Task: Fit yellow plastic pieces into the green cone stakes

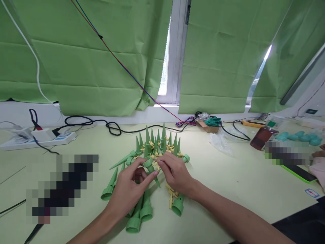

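Observation:
My left hand [133,183] is closed around a green plastic watering spike [149,163], its wide threaded mouth tilted up and its point slanting down to the right. Against the side of that spike, my right hand [175,169] pinches a small pale-yellow valve [157,164], partly hidden by the fingers. Behind both hands stands a cluster of upright green spikes [164,139] with yellow valves among them. Several loose green spikes [133,224] lie in front and to the left. Under my right hand are more yellow valves [171,196] beside another green spike [178,205].
A white power strip [63,138] and black cable [132,130] run along the back left. At the back right are a small cardboard box [208,126], clear plastic bags [220,142] and a bottle of dark red liquid [261,137]. Part of another person's hand [318,153] shows at the right edge.

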`<state>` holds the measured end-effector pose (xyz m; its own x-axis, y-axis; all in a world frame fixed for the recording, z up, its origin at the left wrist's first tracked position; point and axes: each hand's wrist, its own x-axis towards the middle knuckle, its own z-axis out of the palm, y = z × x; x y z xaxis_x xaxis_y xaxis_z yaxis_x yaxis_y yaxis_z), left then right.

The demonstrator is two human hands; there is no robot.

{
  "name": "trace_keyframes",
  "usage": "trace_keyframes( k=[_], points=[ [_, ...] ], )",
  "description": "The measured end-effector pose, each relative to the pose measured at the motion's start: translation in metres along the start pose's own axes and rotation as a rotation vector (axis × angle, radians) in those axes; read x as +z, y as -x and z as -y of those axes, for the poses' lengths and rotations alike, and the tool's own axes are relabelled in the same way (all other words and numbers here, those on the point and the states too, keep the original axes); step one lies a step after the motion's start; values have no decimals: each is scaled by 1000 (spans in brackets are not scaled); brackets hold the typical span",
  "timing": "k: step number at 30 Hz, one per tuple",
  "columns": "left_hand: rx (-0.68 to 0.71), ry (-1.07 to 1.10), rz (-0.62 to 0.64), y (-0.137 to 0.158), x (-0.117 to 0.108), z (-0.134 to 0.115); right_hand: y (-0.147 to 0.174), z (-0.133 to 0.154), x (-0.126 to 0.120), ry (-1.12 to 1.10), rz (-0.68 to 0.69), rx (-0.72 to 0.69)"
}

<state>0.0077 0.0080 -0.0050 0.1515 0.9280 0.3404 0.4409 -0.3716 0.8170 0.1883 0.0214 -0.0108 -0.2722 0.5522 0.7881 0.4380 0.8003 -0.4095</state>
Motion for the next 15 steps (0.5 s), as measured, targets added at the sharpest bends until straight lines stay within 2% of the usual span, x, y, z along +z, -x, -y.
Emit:
trace_keyframes(
  k=[15],
  points=[
    [144, -156, -31, -1, 0, -1, 1, -1, 0, 31, 55, 64]
  ],
)
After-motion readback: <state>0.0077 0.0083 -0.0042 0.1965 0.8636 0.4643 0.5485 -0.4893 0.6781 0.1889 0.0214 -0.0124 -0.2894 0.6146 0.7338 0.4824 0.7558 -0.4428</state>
